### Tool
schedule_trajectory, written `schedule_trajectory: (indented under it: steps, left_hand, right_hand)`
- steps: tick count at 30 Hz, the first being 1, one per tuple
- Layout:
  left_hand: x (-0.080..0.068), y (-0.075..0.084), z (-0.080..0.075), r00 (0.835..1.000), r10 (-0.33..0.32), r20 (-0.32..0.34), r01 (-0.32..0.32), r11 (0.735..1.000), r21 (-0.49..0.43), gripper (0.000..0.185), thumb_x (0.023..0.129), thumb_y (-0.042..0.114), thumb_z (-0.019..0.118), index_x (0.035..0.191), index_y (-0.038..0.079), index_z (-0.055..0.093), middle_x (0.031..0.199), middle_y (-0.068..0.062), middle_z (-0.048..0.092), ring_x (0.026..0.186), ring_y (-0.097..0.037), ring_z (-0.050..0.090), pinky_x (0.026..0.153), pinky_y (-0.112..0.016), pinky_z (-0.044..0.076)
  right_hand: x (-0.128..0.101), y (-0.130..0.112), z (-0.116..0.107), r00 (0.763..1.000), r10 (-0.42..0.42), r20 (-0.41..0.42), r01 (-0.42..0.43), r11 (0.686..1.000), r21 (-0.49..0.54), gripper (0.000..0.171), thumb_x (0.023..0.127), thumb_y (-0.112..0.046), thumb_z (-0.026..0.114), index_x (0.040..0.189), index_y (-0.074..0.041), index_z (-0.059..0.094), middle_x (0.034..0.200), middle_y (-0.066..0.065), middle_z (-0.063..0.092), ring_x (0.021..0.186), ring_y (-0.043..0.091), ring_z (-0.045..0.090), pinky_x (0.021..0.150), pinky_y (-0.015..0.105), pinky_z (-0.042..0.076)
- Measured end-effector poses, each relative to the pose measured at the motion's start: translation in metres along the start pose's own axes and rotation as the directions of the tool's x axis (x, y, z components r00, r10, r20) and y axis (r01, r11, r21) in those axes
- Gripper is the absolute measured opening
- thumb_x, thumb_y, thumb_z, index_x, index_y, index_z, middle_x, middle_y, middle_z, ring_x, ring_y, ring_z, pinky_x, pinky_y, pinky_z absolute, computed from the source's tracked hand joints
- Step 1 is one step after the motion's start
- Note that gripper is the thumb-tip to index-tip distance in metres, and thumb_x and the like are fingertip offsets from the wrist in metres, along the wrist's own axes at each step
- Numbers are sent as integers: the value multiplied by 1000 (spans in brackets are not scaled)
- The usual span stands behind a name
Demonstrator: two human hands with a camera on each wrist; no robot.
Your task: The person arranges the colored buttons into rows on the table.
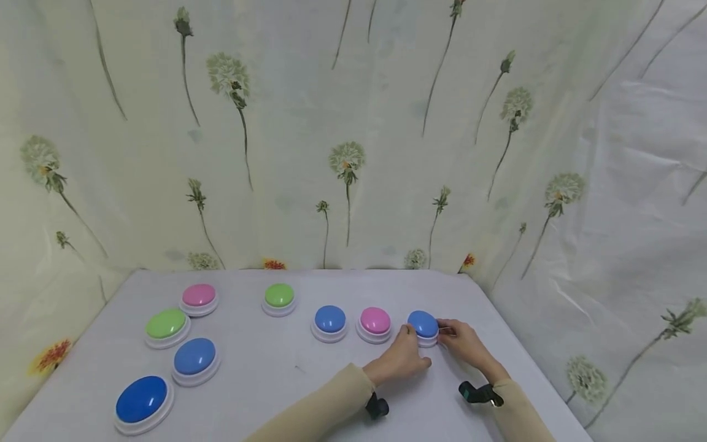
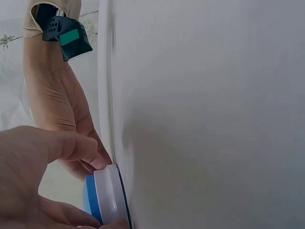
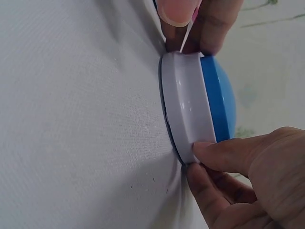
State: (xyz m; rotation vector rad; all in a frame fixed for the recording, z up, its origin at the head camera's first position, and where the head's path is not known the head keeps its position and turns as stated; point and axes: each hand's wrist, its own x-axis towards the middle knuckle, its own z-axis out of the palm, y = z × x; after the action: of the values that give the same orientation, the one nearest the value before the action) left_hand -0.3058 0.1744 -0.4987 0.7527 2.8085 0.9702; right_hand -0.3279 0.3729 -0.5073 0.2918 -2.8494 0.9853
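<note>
My left hand (image 1: 402, 359) and right hand (image 1: 463, 341) meet at the small blue dome button (image 1: 423, 325) at the right end of the back row on the bench (image 1: 265, 380) — each pinches its white base from its own side. The right wrist view shows my right fingers (image 3: 224, 152) curled onto the rim, the button sitting flat on the white cloth. Just left of it sits a pink button (image 1: 375, 322), then another blue button (image 1: 329, 320) — near, not touching.
</note>
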Motion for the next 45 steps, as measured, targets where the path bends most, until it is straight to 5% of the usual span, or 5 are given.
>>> schedule_trajectory:
  steps: [15,22,29,39,45]
  left_hand:
    - [-3,-11,-17,993,26,116,-20,999,-50,82,88,36,66,145,-10,29,151,-26,33,139,-27,39,113,-30,34]
    - [-13,-13,-51,988,132,84,-124,988,-87,67,91,33,64,143,-3,40,144,-15,48,132,-23,49,105,-33,44]
    - [-28,-14,-73,982,179,56,-174,982,-79,58,92,33,64,140,4,48,139,-11,53,126,-20,53,101,-32,48]
    - [-60,-37,-123,963,260,74,-260,966,-9,47,90,37,66,128,10,60,129,-1,61,118,-14,59,96,-26,50]
    - [-84,-55,-155,967,246,66,-247,969,-1,45,89,38,68,125,13,62,122,0,63,110,-10,59,90,-23,51]
  right_hand:
    - [-2,-9,0,999,47,6,-47,999,11,54,88,0,61,137,11,42,127,31,55,116,45,56,94,50,50]
    - [-1,-18,-5,997,3,-76,-5,1000,-23,64,84,-7,67,141,1,41,135,28,48,120,47,50,92,57,49]
    - [-6,-36,-6,991,-46,-127,42,999,-32,60,84,-6,69,139,-4,46,133,23,51,115,41,53,85,50,54]
    - [-16,-97,3,974,-194,-119,193,981,-23,63,80,-4,71,138,-15,49,134,10,52,111,30,54,79,36,54]
    - [-24,-134,14,961,-261,-90,262,965,-4,66,77,-2,73,136,-22,50,131,4,53,109,20,53,80,30,55]
